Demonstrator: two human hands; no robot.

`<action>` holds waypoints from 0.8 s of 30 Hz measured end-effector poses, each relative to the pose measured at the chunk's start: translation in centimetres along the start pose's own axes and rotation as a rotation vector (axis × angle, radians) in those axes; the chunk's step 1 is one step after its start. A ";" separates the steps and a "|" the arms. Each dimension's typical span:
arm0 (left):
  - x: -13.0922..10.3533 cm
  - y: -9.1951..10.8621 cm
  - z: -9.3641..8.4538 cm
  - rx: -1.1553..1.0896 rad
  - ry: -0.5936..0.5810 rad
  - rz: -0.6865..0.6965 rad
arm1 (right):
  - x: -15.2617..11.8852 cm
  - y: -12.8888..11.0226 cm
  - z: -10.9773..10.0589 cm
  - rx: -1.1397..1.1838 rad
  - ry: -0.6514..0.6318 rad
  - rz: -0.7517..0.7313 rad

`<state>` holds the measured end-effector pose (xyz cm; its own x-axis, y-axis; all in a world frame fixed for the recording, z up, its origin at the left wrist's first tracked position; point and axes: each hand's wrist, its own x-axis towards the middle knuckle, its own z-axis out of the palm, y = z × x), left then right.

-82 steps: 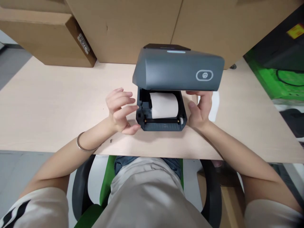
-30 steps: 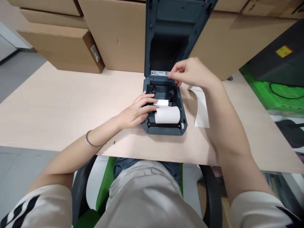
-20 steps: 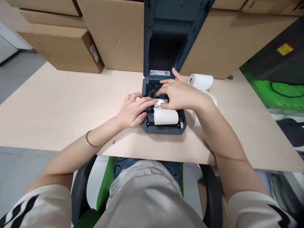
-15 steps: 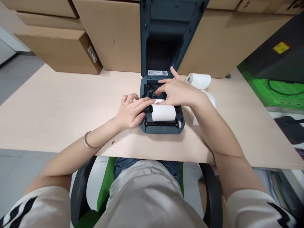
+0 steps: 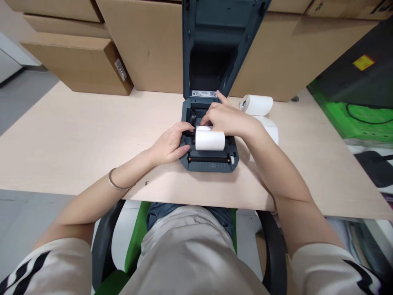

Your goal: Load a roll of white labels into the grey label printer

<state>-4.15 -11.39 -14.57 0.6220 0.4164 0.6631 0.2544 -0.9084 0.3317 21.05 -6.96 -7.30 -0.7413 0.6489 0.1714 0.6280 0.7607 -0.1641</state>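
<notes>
A dark blue-grey label printer (image 5: 211, 166) stands on the table with its lid (image 5: 219, 20) raised. In its bay lies a white label roll (image 5: 210, 141), just behind the black front roller (image 5: 209, 159). At the printer's left edge is my left hand (image 5: 170, 144), thumb and fingers apart. Its bent fingertips reach over the rim beside the roll's left end. My right hand (image 5: 226, 117) comes over the bay from the right, fingers curled down at the back of the label roll. Its index finger points up near the lid hinge. The curled fingertips are partly hidden.
A second white roll (image 5: 257, 105) lies right of the printer, with a strip of paper (image 5: 267, 127) by my right forearm. Cardboard boxes (image 5: 153, 49) line the table's back. A dark box (image 5: 356, 69) and a green surface (image 5: 362, 119) are at the right.
The label roll has shifted slightly back, away from the front roller. My left fingers have bent and drawn back to the rim. The right fingers have curled closer together behind the roll.
</notes>
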 end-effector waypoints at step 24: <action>-0.1 -0.6 0.1 -0.075 -0.004 0.014 | -2.5 10.3 0.8 -0.172 0.114 0.431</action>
<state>-4.30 -10.91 -14.93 0.6283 0.4032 0.6653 0.1892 -0.9087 0.3721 29.17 -0.76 -10.20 -0.3796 0.8962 0.2298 0.9099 0.4066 -0.0825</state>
